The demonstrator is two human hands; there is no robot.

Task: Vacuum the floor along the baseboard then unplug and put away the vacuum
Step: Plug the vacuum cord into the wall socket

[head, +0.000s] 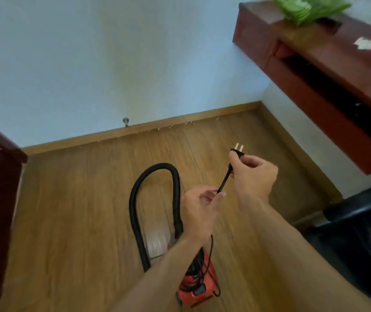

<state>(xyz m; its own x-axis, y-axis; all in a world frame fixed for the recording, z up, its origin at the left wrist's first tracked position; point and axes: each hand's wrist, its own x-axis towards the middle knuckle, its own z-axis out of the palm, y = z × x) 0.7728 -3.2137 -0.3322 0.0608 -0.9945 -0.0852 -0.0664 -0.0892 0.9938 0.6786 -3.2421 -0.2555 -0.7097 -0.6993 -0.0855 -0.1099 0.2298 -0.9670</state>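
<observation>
Now my right hand holds the small black two-pin plug by its body, thumb and fingers curled round it. The two metal pins point up and away from me, toward the long wooden baseboard beyond the vacuum. My left hand pinches the thin black power cord just under the plug, between thumb and forefinger.

Between my two hands the cord runs straight, its long axis slanting up and to the right, away from the red plastic vacuum cleaner. Below my left hand it drops down to this vacuum, which stands on the brown wooden floor under my forearms. So the plug is above and beyond the vacuum, free in the air.

Beyond the vacuum, small pale crumbs lie at the foot of the baseboard, so I judge the vacuuming is not done and the plug must go to a socket. I see no socket. My right hand is nearer to the pins and should lead.

The black ribbed hose loops up on the far left side of the vacuum. Open floor lies beyond the vacuum. To its right, the black padded chair and the dark red wooden shelf narrow the room.
</observation>
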